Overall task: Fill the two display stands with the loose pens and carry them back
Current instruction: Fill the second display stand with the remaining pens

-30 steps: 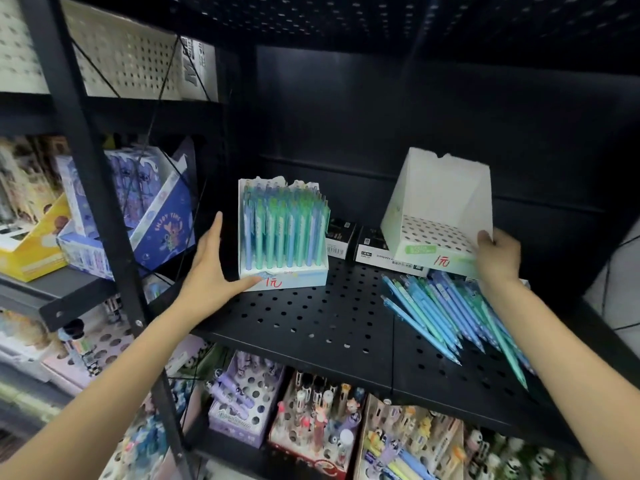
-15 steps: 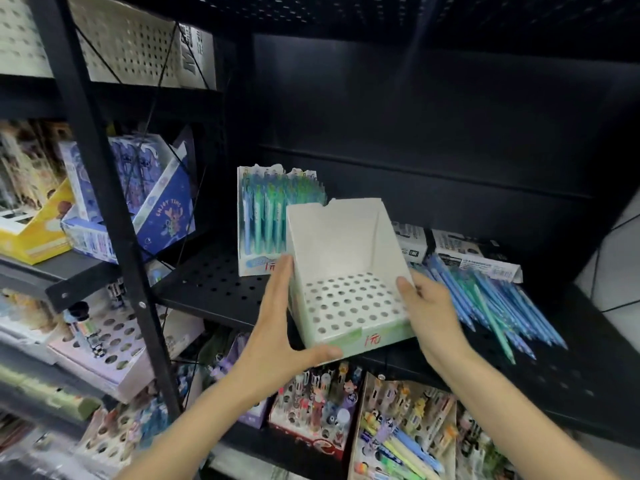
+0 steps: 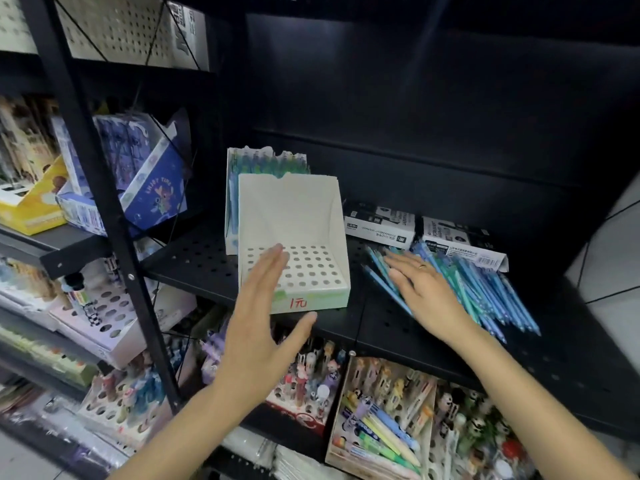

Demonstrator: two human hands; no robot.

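An empty white display stand (image 3: 304, 216) with a holed base stands near the front edge of the black perforated shelf (image 3: 194, 261). Behind it, partly hidden, a second stand (image 3: 232, 188) holds blue and green pens. My left hand (image 3: 259, 327) hovers with straight fingers just in front of the empty stand's left side, holding nothing. A pile of loose blue and teal pens (image 3: 485, 292) lies on the shelf to the right. My right hand (image 3: 420, 296) reaches flat over the left end of that pile, fingers spread.
Two flat white-and-black boxes (image 3: 381, 223) lie behind the pens. A black upright post (image 3: 104, 209) stands left of my left arm. Below the shelf are trays of novelty pens (image 3: 381, 427). Blue and yellow boxes (image 3: 145, 188) sit on the left shelf.
The empty stand went from my two hands onto the shelf in front of the filled one. Both hands let go; my right hand moved right onto the loose pens.
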